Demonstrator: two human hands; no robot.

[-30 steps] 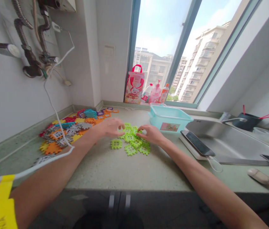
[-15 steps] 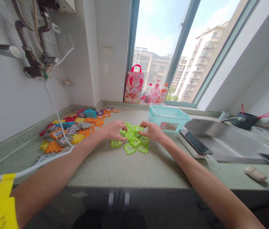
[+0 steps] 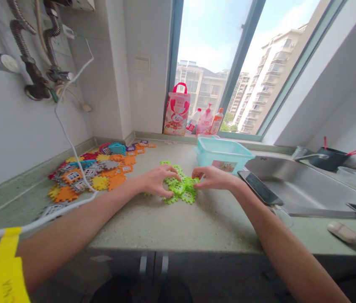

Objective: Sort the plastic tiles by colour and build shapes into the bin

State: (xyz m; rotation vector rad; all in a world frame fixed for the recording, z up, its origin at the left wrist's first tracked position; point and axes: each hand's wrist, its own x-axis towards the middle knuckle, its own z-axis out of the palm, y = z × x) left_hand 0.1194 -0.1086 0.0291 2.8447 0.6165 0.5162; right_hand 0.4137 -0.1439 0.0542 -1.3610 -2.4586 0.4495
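Observation:
A small heap of lime-green plastic interlocking pieces (image 3: 178, 186), square with window-like grids and notched edges, lies on the countertop in front of me. My left hand (image 3: 159, 181) curves round the heap's left side, thumb low and fingers above, spread apart with green pieces between them. At the right edge of the heap is my right hand (image 3: 214, 177), its fingers bent and a little apart from the thumb, touching the outer pieces. Parts of the heap are hidden behind the left hand's fingers.
A mixed pile of coloured pieces (image 3: 99, 170) spreads at the left, with a white cable (image 3: 78, 162) across it. Behind my right hand stands a turquoise plastic tub (image 3: 225, 151). A phone (image 3: 260, 187) lies beside the steel sink (image 3: 304, 189); a mouse-like object (image 3: 343, 232) sits near the front edge.
Both hands have shifted to the right relative to the counter. The left hand has pushed in over the green heap, which now lies closer together; the right hand has moved to its outer edge.

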